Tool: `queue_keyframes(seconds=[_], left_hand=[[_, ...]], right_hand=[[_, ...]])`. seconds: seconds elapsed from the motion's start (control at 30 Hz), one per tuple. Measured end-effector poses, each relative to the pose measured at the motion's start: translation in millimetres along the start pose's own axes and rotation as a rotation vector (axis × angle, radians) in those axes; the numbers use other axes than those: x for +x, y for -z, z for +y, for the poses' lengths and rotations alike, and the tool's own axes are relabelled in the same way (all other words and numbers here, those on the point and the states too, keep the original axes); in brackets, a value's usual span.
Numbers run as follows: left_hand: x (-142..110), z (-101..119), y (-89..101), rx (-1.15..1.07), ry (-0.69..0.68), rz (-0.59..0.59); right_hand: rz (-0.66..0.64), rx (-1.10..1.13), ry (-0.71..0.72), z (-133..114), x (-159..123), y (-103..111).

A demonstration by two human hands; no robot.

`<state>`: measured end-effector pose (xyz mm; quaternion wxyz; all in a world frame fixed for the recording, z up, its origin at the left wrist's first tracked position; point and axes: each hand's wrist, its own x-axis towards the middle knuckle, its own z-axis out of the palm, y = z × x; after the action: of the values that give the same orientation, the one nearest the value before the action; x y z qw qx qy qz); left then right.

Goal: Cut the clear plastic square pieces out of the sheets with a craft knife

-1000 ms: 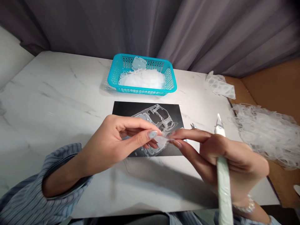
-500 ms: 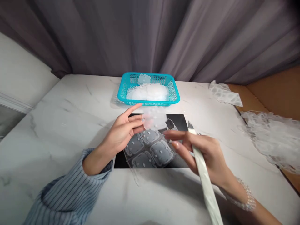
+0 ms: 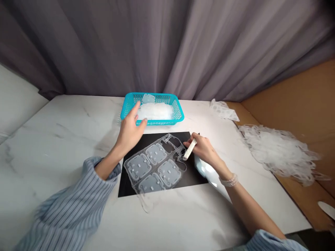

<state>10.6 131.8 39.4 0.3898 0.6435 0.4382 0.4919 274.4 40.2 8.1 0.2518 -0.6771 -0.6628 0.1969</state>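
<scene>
- Right hand (image 3: 205,150): at 1 o'clock, clenched around a craft knife (image 3: 190,149) with a white wrapped handle, over the mat's right side; a beaded bracelet (image 3: 229,180) circles the wrist.
- Left hand (image 3: 129,130): at 11 o'clock, released and holding nothing, fingers spread just in front of the basket; whether they touch its rim cannot be told.
- Clear plastic sheet (image 3: 155,153): lies flat on a black mat (image 3: 195,176) at 12 o'clock, with four rounded square cells and a cut frame, its upper right part beneath the knife. A plastic strip (image 3: 145,202) trails over the mat's near edge.
- Marble table (image 3: 65,139): white with grey veins, bearing everything here; its right edge runs toward 2 o'clock, meeting brown cardboard (image 3: 295,104).
- Clear plastic offcuts (image 3: 277,153): heaped at 2 o'clock across that edge, well apart from the right hand; a smaller offcut (image 3: 222,109) sits at 1 o'clock.
- Teal plastic basket (image 3: 128,104): at 12 o'clock, holding white scraps (image 3: 155,111).
- Grey curtain (image 3: 167,45): hangs along the far edge; a white panel (image 3: 18,101) stands at 10 o'clock.
</scene>
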Motion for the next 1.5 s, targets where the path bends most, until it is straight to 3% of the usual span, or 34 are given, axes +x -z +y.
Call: queue_keyframes(seconds=[0.17,0.3,0.4,0.5,0.63,0.73,0.87,1.13,1.5], left_hand=[[-68.5,-12.1,9.8,0.431,-0.148,-0.410],[-105.8,-31.6,17.8,0.631,-0.299,-0.582],[-120.0,-44.0,24.1,0.646,-0.340,-0.592],[-125.9,-49.3,25.3,0.649,-0.370,-0.574],[-130.5,-44.4,22.1,0.723,-0.437,-0.533],[-134.5,-36.7,21.2,0.860,-0.471,-0.527],[-139.1,-32.5,22.6,0.982,-0.501,-0.521],[-142.8,-37.6,25.1,1.059,-0.553,-0.516],[-142.3,-35.7,25.8,1.060,-0.539,-0.545]], right_hand=[[0.015,0.042,0.060,-2.6,-9.7,-19.9],[0.143,-0.026,0.075,-4.6,-7.1,-10.3],[0.213,-0.019,0.071,-4.1,-6.5,3.7],[0.236,0.210,0.025,-17.3,-14.1,5.1],[0.011,0.383,0.048,-50.7,-27.4,-25.3],[-0.113,0.374,0.139,-65.7,-31.0,-57.8],[-0.138,0.320,0.213,-66.2,-30.7,-81.5],[-0.189,0.199,0.366,-71.6,-36.2,-75.9],[-0.099,0.064,0.426,-83.1,-36.2,-85.8]])
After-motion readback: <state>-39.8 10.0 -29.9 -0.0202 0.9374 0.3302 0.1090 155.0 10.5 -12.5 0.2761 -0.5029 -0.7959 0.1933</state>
